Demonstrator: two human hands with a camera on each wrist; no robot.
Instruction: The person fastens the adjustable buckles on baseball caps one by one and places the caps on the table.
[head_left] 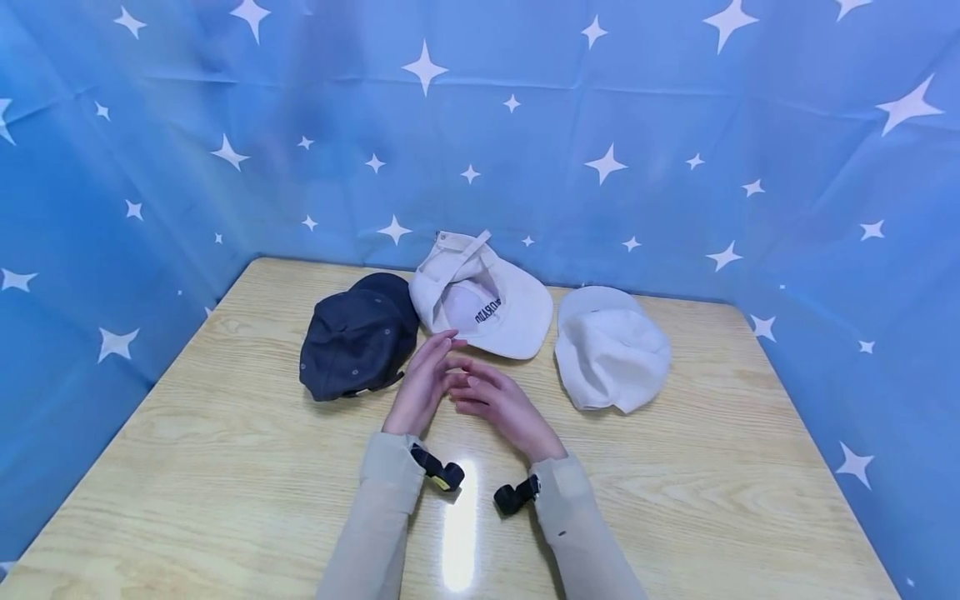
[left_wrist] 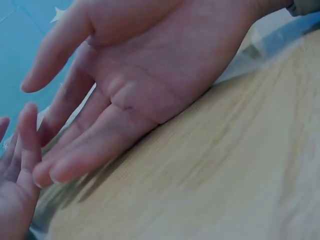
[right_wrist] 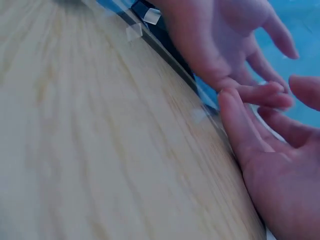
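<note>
Both your hands hold nothing; fingers loosely extended, slightly bent, palms turned towards each other. Your left hand (head_left: 422, 383) and right hand (head_left: 504, 408) meet at the fingertips in the head view; whether the tips actually touch, you cannot tell from these views. Three caps lie on the wood-grain table (head_left: 225, 433), towards its far side. Dark cap (head_left: 352, 342): to the left of your left hand, brim pointing away from you. Middle white cap (head_left: 521, 308): just beyond your fingertips, hollow side showing, brim to the right, strap at upper left, dark lettering near the brim. Contact between your left fingers and this cap cannot be told. Right-hand white cap (head_left: 611, 358): well apart from your right hand, crown towards you, brim to the back. Behind the table hangs a blue curtain (head_left: 525, 117) with white stars
</note>
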